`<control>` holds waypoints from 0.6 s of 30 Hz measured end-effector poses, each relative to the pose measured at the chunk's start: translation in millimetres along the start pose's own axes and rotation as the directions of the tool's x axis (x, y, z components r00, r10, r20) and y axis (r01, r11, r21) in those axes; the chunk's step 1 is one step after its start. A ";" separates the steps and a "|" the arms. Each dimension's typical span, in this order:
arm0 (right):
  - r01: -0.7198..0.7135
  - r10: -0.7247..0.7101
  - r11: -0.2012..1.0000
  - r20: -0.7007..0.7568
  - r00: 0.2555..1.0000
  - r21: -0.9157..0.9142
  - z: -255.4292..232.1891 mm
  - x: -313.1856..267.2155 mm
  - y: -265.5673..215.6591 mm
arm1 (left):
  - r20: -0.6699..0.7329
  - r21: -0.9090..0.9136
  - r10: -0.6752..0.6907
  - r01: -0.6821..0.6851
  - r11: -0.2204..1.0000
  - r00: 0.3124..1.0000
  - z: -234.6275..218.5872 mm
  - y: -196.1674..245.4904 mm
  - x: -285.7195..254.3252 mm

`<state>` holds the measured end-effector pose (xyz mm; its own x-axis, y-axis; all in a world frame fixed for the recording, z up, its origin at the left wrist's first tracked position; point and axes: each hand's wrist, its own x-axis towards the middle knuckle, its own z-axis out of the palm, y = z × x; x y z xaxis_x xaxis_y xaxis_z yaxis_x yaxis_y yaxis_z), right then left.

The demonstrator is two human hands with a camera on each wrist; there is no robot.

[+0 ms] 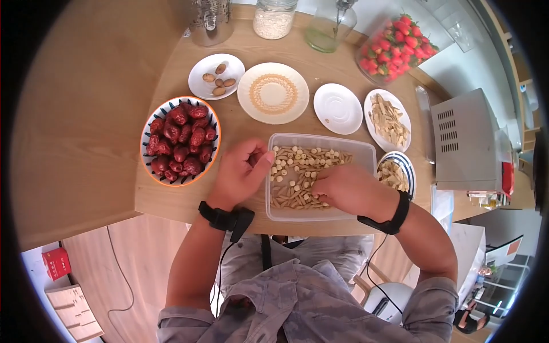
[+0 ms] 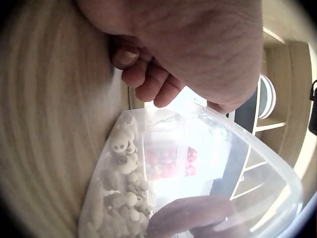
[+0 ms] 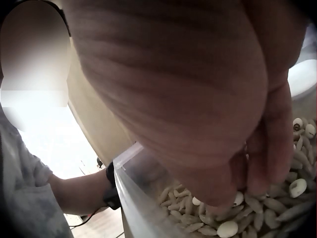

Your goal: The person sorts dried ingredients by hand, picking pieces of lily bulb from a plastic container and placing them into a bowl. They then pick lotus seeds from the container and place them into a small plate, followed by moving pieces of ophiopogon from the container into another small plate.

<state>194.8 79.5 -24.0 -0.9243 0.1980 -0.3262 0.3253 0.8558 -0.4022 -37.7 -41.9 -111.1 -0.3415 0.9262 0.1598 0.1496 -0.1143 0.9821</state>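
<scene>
A clear plastic box [image 1: 321, 217] sits near the table's front edge. In it lie round cream lotus seeds [image 1: 283, 153], some with a dark hole, mixed with slender tan pieces [image 1: 291, 200]. My right hand [image 1: 346, 191] reaches down into the box, its bent fingertips among the pieces in the right wrist view. Whether it pinches one I cannot tell. At the box's left side is my left hand [image 1: 243, 168], thumb tip right at the rim, the other fingers loosely curled outside the wall.
A bowl of red dates [image 1: 180, 137] stands left. Behind are a plate of brown nuts [image 1: 220, 80], a patterned plate [image 1: 274, 111] and a small white saucer [image 1: 337, 108]. Right stand dried slices [image 1: 389, 120], a striped bowl [image 1: 409, 166] and a grey appliance [image 1: 466, 137]; strawberries [image 1: 397, 48] are at the back.
</scene>
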 end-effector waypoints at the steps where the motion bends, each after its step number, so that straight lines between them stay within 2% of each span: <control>1: 0.009 -0.008 1.000 0.021 1.000 -0.022 0.8 1.6 1.9 | -0.003 -0.007 -0.001 0.001 1.000 1.000 -0.1 -0.4 0.1; 8: 0.072 -0.061 0.987 0.078 0.995 -0.144 6.7 8.1 6.6 | -0.013 -0.016 0.008 -0.008 1.000 1.000 1.5 -8.0 -0.6; 11: 0.069 -0.060 0.992 0.083 0.995 -0.105 4.6 8.6 9.0 | -0.008 -0.001 0.023 -0.023 1.000 1.000 -0.4 -9.5 -0.1; 14: 0.017 -0.001 0.967 -0.061 0.998 0.256 -20.2 -2.8 1.1 | -0.014 -0.005 0.028 -0.028 1.000 1.000 0.3 -7.3 0.0; 15: -0.019 0.079 0.893 -0.116 0.990 0.450 -23.4 -10.3 0.5 | -0.017 -0.009 0.026 -0.027 1.000 1.000 1.3 -5.9 -0.1; 17: -0.030 0.258 0.628 -0.172 0.951 0.778 -23.0 -33.9 0.7 | -0.017 0.011 0.037 -0.036 0.999 0.999 1.3 -6.9 -1.3; 18: 0.117 0.256 0.429 -0.245 0.935 0.896 -14.2 -47.2 7.1 | -0.016 0.023 0.042 -0.042 0.999 0.999 1.1 -7.8 -1.5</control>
<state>237.9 83.0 0.7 -0.8298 0.5214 -0.1989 0.2105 -0.0377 -0.9769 -37.3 -41.9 -119.1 -0.3493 0.9148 0.2028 0.1852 -0.1447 0.9720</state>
